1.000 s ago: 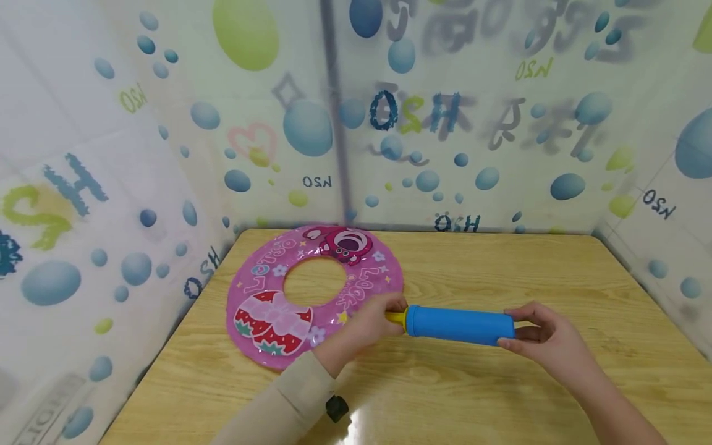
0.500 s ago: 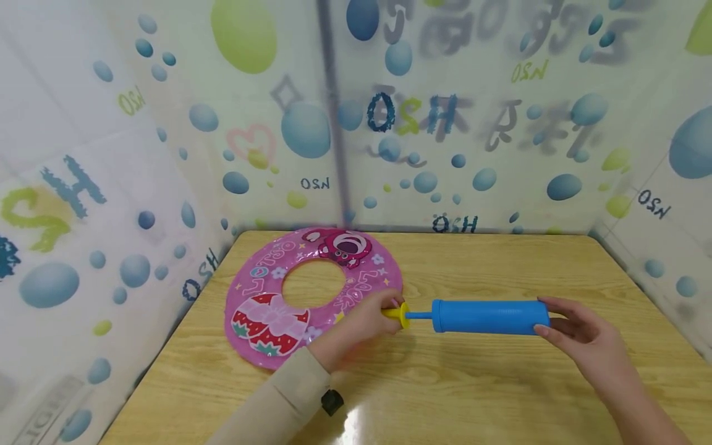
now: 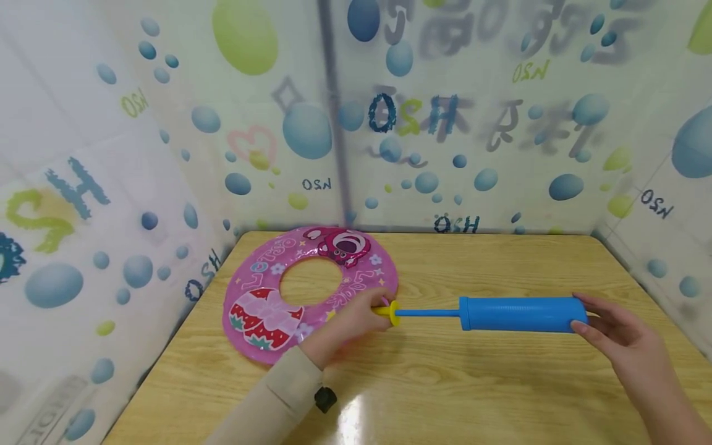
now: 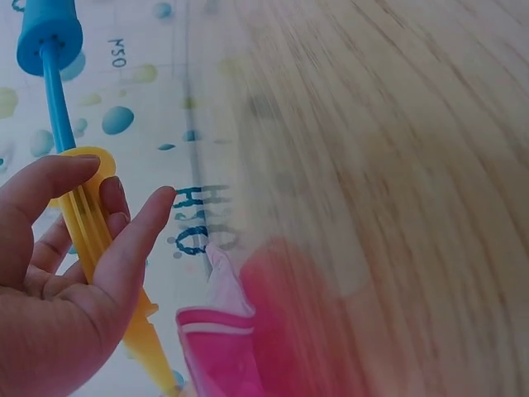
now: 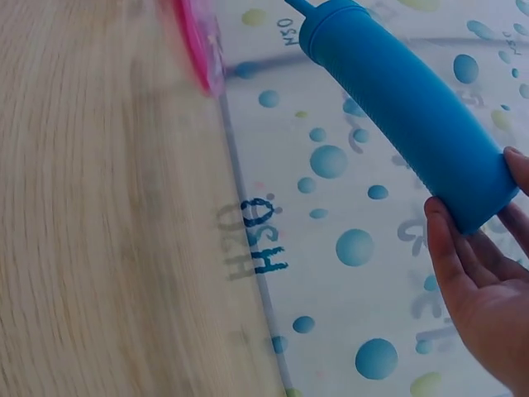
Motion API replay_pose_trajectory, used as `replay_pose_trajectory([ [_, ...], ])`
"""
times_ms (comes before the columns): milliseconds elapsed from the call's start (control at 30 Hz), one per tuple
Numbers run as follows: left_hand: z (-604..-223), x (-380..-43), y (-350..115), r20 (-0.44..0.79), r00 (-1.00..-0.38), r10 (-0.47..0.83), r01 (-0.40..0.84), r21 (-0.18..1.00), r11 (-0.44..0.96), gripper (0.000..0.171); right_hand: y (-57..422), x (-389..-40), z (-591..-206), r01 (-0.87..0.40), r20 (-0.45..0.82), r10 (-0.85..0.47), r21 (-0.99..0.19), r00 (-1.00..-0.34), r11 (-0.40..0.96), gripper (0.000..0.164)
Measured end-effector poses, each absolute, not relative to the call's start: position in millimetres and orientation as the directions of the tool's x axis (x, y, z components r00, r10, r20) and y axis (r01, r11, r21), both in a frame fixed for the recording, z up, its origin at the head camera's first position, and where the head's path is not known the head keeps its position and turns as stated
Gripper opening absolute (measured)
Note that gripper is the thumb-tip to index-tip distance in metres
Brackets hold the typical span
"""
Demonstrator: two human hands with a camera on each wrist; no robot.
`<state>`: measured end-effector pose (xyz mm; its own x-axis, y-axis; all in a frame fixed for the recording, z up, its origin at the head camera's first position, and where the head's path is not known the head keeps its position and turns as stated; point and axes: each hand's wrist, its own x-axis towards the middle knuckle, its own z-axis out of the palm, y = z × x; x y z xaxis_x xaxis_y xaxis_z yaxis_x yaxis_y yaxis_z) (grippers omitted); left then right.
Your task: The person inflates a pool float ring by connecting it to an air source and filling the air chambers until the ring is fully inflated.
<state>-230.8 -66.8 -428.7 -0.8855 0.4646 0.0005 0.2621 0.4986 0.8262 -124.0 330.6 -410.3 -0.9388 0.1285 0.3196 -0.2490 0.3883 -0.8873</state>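
Suspending blue pump [image 3: 479, 314] above wooden table [image 3: 500, 389], at 4 o'clock in head view. Aligning long axis from 9 o'clock (handle) to 3 o'clock (base). Grasping yellow handle [image 3: 394, 313] with left hand [image 3: 363, 318]; pinching base of barrel [image 3: 525, 314] between thumb and fingers with right hand [image 3: 631, 340]. Exposing straight, slim rod [image 3: 428, 313] between handle and smooth-capped, finely ridged cylinder. Locating glossy pink printed swim ring [image 3: 267, 278] toward 10 o'clock from left hand, nearer to left than right.
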Motion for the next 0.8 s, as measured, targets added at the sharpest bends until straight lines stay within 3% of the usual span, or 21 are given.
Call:
replay_pose_trajectory([
  [233,-427.4,-229.0,-74.3,-0.031,-0.899,0.437,0.226,0.822,0.523,0.033,343.1,-122.6,-410.9,-0.267,0.350,0.157,-0.880,-0.923,0.393,0.045],
  [467,-427.1,-228.8,-66.7,0.051,-0.874,0.483,0.310,0.823,0.476,0.026,338.0,-127.1,-409.7,-0.266,0.280,0.056,-0.946,-0.958,0.183,0.037],
  [633,-427.9,-228.3,-59.3,0.059,-0.873,0.484,0.305,0.840,0.448,0.024,323.7,-133.4,-408.7,-0.250,0.250,-0.011,-0.959,-0.968,0.132,0.036],
  [800,-429.2,-225.9,-53.6,0.026,-0.884,0.467,0.258,0.861,0.439,0.026,305.7,-138.1,-411.4,-0.221,0.216,-0.045,-0.956,-0.975,0.192,0.031],
])
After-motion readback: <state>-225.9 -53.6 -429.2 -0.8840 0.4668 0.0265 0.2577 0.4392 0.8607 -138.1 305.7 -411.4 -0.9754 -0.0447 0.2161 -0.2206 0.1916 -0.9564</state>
